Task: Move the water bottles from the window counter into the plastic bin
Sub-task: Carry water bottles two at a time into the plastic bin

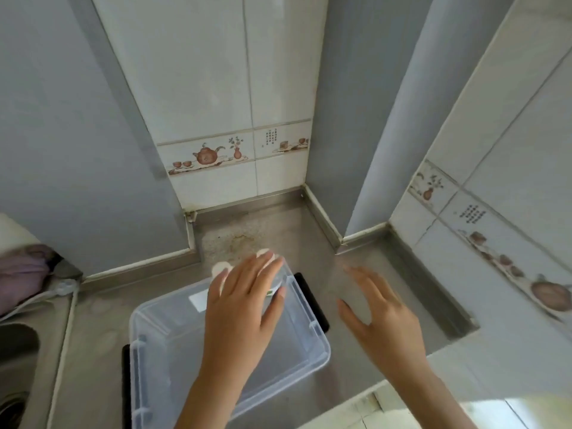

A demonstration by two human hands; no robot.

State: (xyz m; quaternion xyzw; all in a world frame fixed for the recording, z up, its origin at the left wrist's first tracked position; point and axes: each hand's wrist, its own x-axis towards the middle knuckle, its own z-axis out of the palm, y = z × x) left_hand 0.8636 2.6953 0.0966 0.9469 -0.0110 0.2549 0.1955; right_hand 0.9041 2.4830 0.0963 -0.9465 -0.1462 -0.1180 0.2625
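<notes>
Bottles (266, 274), clear with white caps, sit under the left hand (244, 308) over the plastic bin's (312, 345) far end; its fingers (263, 267) lie nearly straight across them, grip unclear. Right hand (380, 314) hovers spread, holding nothing, above the steel surface (356, 370). Best lower them flat inside the rim before letting go.
</notes>
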